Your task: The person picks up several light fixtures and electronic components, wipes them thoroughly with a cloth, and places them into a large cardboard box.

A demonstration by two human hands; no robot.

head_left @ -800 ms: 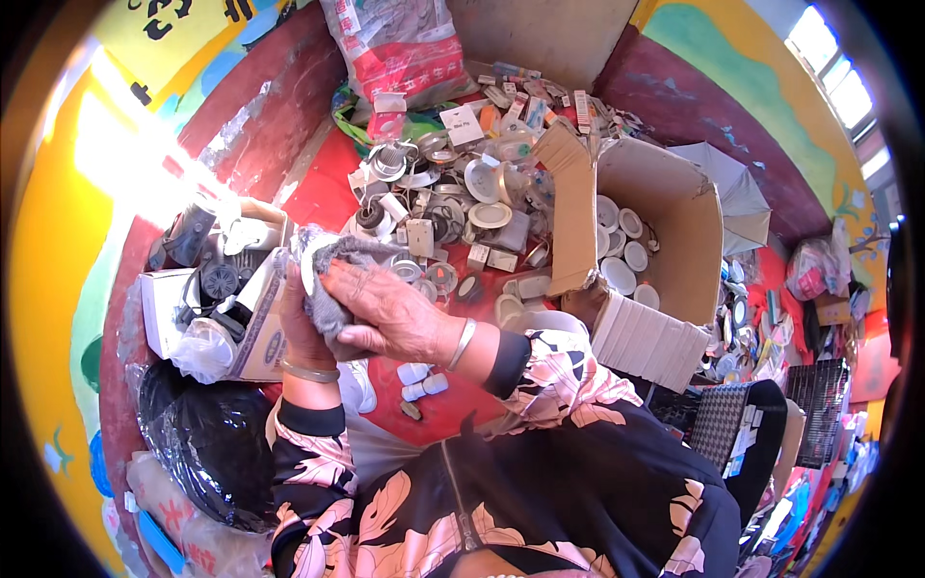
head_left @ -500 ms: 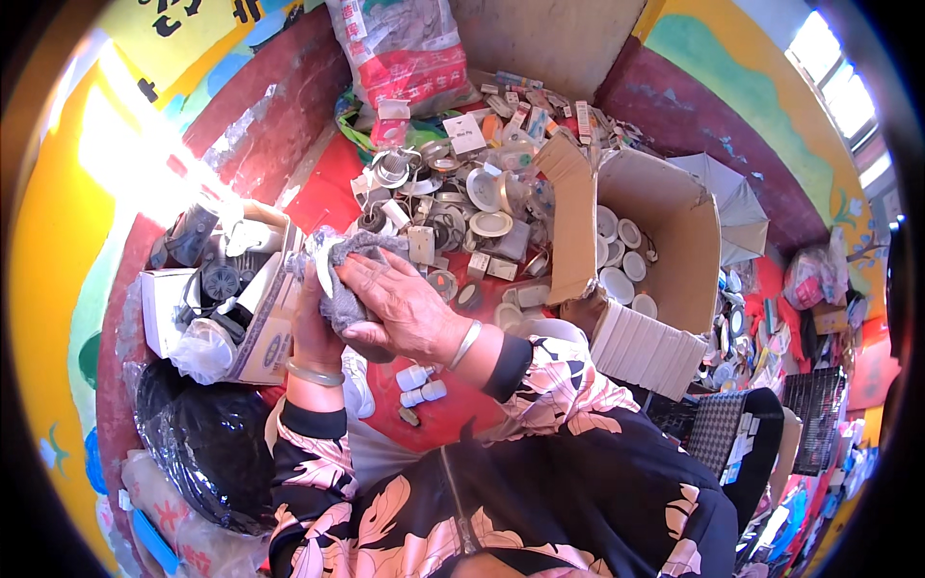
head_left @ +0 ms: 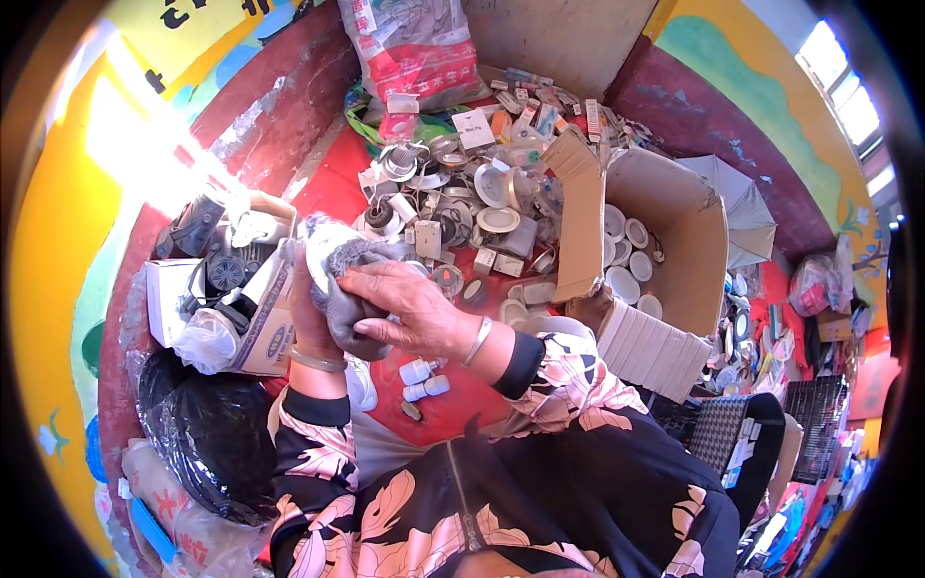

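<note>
My left hand (head_left: 310, 318) is raised in front of me, its fingers mostly hidden behind a round, whitish, shiny-rimmed object (head_left: 316, 258) that it supports. What exactly this object is, the view does not show. My right hand (head_left: 412, 301) presses a grey cloth (head_left: 349, 310) against its face, with the fingers bent over the bunched fabric. Below the hands, on the red floor covering, lie two small white bulb-like pieces (head_left: 425, 387) and a little brown piece (head_left: 410, 411). Beyond them spreads a pile of downlights and other round light fittings (head_left: 497, 220).
On the right stands an open cardboard box (head_left: 682, 207) with white round lamps (head_left: 623, 284). At left are a carton (head_left: 267, 349) of dark devices and a black plastic bag (head_left: 198, 438). A big printed sack (head_left: 414, 58) leans at the back beside small boxes (head_left: 525, 111).
My right hand and the cloth have slid slightly down and right across the whitish object, uncovering more of its rim. The whole view has shifted a little.
</note>
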